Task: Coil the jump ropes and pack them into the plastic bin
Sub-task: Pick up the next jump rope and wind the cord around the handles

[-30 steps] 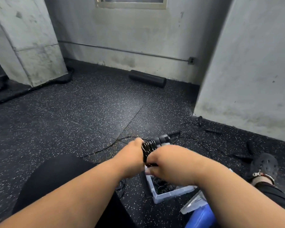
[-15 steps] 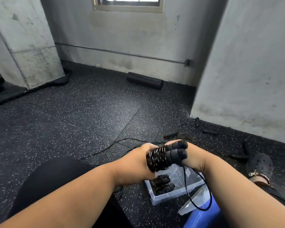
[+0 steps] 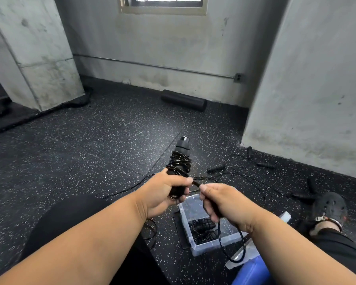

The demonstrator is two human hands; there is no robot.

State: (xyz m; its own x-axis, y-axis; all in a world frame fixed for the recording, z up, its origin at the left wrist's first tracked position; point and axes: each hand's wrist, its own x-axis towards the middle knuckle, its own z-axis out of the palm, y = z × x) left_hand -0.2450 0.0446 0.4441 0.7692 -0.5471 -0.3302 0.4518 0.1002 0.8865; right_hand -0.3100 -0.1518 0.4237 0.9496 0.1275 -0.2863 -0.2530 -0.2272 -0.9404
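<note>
My left hand grips the lower end of a black jump rope bundle, its handles pointing up and away with cord wound tightly round them. My right hand pinches the loose black cord close to the left thumb; the cord hangs below in a loop. Under both hands stands the clear plastic bin on the floor, with coiled black jump ropes inside. More uncoiled ropes with black handles lie on the floor beyond the bin.
The floor is speckled black rubber. A black foam roller lies by the back wall. Concrete walls rise at right and at left. My shoe is at right, my knee at left. A blue object and clear lid sit by the bin.
The bundle has swung from lying sideways to pointing up and away. My right hand let go of the handles' end and now pinches the loose cord beside the left hand.
</note>
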